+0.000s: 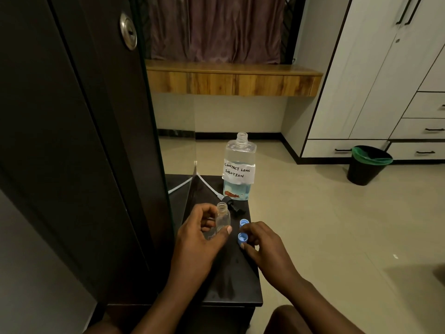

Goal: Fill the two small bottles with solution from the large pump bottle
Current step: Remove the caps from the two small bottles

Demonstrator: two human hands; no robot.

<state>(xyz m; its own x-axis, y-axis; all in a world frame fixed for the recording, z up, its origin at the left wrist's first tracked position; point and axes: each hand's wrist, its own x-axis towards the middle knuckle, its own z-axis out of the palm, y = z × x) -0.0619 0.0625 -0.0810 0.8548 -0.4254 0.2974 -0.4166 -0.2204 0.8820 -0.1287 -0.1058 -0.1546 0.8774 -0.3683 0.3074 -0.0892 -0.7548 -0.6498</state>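
The large clear bottle [239, 165], labelled "contact lens solution", stands uncapped at the far end of the dark table [231, 285], with bluish liquid in its lower part. Its black pump head [228, 203] and tube lie beside its base. My left hand [199, 237] grips a small clear bottle [222, 218], open at the neck and upright; another small bottle seems to lie behind its fingers, mostly hidden. My right hand [262, 247] touches one blue cap [242, 237] with its fingertips. A second blue cap [244, 222] lies just beyond it.
A tall dark cabinet with a mirror [96, 141] rises directly left of the table. Tiled floor lies to the right, with a black bin [368, 165] and white drawers [421, 116] further off. A wooden shelf [231, 80] spans the far wall.
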